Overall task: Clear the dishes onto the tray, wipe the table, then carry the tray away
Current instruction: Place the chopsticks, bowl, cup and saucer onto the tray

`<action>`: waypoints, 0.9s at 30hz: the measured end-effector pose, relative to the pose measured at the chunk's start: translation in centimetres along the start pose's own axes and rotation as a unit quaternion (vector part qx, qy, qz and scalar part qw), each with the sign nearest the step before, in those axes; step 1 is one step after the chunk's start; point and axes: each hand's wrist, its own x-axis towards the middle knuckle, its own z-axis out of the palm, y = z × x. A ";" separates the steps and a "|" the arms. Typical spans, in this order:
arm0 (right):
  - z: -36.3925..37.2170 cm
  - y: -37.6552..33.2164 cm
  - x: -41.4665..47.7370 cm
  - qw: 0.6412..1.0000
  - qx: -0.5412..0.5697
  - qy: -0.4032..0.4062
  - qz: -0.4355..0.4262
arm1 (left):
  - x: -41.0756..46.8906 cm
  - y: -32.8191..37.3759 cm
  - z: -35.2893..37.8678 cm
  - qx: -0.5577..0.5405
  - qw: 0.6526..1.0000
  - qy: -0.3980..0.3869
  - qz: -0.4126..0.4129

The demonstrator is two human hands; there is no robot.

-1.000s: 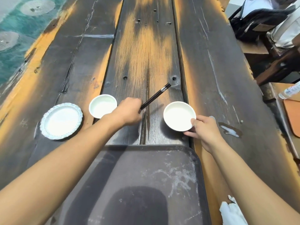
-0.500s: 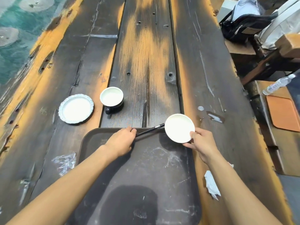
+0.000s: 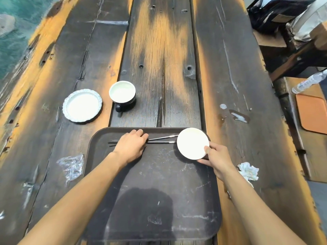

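Observation:
A dark brown tray (image 3: 159,183) lies on the wooden table in front of me. Black chopsticks with metal ends (image 3: 161,138) lie along the tray's far edge, and my left hand (image 3: 131,147) rests palm down over their middle, fingers curled on them. My right hand (image 3: 217,158) pinches the near rim of a small white dish (image 3: 192,145) at the tray's far right corner. Beyond the tray on the left stand a white scalloped plate (image 3: 82,105) and a dark cup with a white inside (image 3: 122,93).
A crumpled tissue (image 3: 247,171) lies right of the tray and a clear plastic wrapper (image 3: 71,165) left of it. A wet spill (image 3: 238,116) marks the table at the right. A bench with an orange mat (image 3: 313,114), a bottle (image 3: 309,82) and bags (image 3: 283,15) flanks the right.
Both hands came back from the table's middle to the tray. The chopsticks now lie flat along its far edge, and the white dish sits lower over the right corner.

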 end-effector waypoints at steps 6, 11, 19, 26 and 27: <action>0.1 0.0 0.1 0.999 0.044 0.000 0.003 | -1.2 0.5 0.9 -0.040 0.998 0.038 -0.020; 0.4 0.2 0.2 0.998 0.053 0.020 0.006 | -0.9 0.5 1.3 -0.024 0.999 0.041 -0.013; 0.6 0.2 0.5 0.996 0.061 0.059 0.004 | 1.4 -0.2 0.5 -0.003 0.998 0.069 0.000; 0.5 0.1 0.7 0.997 0.052 0.065 0.006 | 1.4 -0.6 1.0 0.009 0.996 0.087 -0.001; 0.5 0.0 0.6 0.996 0.054 0.064 0.008 | 1.4 -0.7 1.0 0.008 0.996 0.092 -0.002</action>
